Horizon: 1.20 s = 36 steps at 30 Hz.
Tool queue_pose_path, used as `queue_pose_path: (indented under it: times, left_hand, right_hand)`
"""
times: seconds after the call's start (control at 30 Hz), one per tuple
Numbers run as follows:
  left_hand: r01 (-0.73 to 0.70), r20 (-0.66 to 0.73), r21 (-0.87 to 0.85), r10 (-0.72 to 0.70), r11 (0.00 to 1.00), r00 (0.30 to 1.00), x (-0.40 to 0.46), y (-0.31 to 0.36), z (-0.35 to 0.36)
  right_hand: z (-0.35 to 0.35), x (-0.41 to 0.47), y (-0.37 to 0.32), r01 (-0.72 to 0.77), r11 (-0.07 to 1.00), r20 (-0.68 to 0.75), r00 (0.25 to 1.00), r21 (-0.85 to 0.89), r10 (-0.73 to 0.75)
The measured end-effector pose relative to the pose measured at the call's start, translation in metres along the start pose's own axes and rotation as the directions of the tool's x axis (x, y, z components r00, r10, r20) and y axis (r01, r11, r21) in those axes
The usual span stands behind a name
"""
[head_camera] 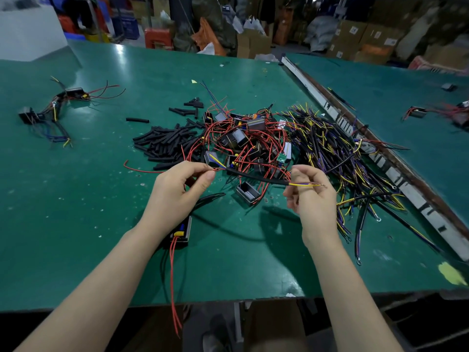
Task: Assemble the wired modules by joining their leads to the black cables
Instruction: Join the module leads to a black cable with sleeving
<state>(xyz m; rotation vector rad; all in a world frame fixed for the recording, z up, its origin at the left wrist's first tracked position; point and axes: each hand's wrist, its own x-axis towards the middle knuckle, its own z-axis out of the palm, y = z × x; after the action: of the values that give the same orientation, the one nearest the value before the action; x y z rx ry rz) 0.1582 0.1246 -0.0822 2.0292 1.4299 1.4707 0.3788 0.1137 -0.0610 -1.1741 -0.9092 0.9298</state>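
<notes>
My left hand (pixel 177 189) pinches the stripped wire ends at one end of a black cable (pixel 256 177), which stretches across to my right hand (pixel 311 196). My right hand pinches the cable's other end, where yellow and blue leads (pixel 308 184) stick out to the right. A black module (pixel 181 231) with a yellow part and long red leads (pixel 173 275) hangs under my left wrist, just above the green table (pixel 76 199). A heap of modules with red wires (pixel 243 141) lies just beyond my hands.
A pile of black tube pieces (pixel 165 143) lies to the left of the heap. A tangle of black cables with yellow and blue leads (pixel 335 153) spreads to the right. Joined modules (pixel 50 113) rest far left. A white rail (pixel 380 158) divides the two tables.
</notes>
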Motion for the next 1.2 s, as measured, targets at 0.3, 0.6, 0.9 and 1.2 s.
queue_pose_path:
  times: [0.3, 0.6, 0.9, 1.2]
  left_hand:
    - [-0.058, -0.031, 0.062, 0.060, 0.996, 0.998, 0.000, 0.002, -0.001]
    - [-0.056, -0.016, 0.064, 0.057, 0.996, 0.998, 0.000, 0.003, -0.001]
    - [-0.121, 0.017, 0.066, 0.120, 0.990, 0.993, 0.001, 0.002, -0.001]
    - [-0.103, 0.072, 0.017, 0.102, 0.995, 0.992, 0.001, 0.002, -0.003]
  right_hand:
    - [-0.011, 0.009, 0.000, -0.138, 0.985, -0.215, 0.964, 0.107, 0.159]
    - [-0.005, 0.002, 0.012, 0.364, 0.734, -0.124, 0.847, -0.574, -0.517]
    - [0.042, -0.018, 0.007, 0.802, 0.230, 0.436, 0.512, -0.551, -0.740]
    - [0.052, -0.015, 0.020, 0.785, 0.349, 0.552, 0.612, -0.512, -0.566]
